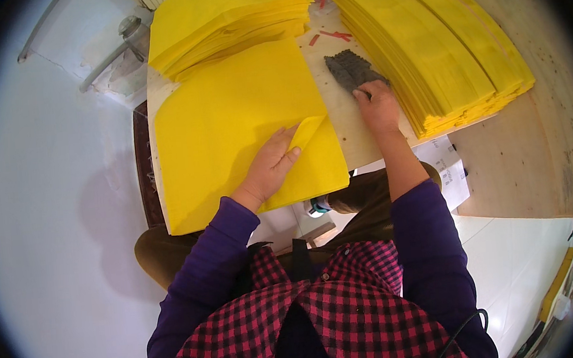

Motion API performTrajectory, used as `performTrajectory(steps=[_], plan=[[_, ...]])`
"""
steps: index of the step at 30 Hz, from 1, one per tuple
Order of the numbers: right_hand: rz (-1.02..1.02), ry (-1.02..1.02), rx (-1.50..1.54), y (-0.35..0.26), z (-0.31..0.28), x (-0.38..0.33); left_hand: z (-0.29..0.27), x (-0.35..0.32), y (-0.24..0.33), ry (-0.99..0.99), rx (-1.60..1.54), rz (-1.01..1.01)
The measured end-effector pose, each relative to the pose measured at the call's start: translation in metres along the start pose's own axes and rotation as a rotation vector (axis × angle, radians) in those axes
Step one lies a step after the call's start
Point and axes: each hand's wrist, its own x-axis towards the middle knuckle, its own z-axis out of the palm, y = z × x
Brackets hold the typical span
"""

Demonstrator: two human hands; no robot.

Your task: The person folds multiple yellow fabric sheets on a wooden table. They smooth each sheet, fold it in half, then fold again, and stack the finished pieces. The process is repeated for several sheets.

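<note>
Fingers and thumb of the left hand (272,162) pinch a folded-over edge of the yellow sheet (235,122) on the wooden table (353,133). The right hand (380,107) pinches the near end of a grey cloth (350,68), just beside a yellow pile (418,54).

White wall (39,205), shadowed, beyond table's (338,129) left edge; pale tiled floor (501,256) below; plywood (526,150) at right edge.
</note>
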Motion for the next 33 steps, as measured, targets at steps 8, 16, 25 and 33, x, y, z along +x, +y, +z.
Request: performTrajectory(steps=[8, 16, 25, 33], plan=[[0.029, 0.088, 0.294, -0.006, -0.014, -0.017, -0.001, -0.001, -0.003, 0.025, -0.05, -0.046], [-0.059, -0.52, 0.715, -0.034, -0.055, -0.079, 0.001, 0.002, -0.003, 0.022, 0.023, 0.079], [-0.012, -0.64, 0.768, -0.049, -0.045, -0.077, 0.001, 0.005, -0.009, -0.006, 0.066, 0.11], [-0.141, -0.59, 0.686, -0.058, -0.048, -0.067, 0.0, 0.007, -0.013, -0.035, 0.074, 0.15]])
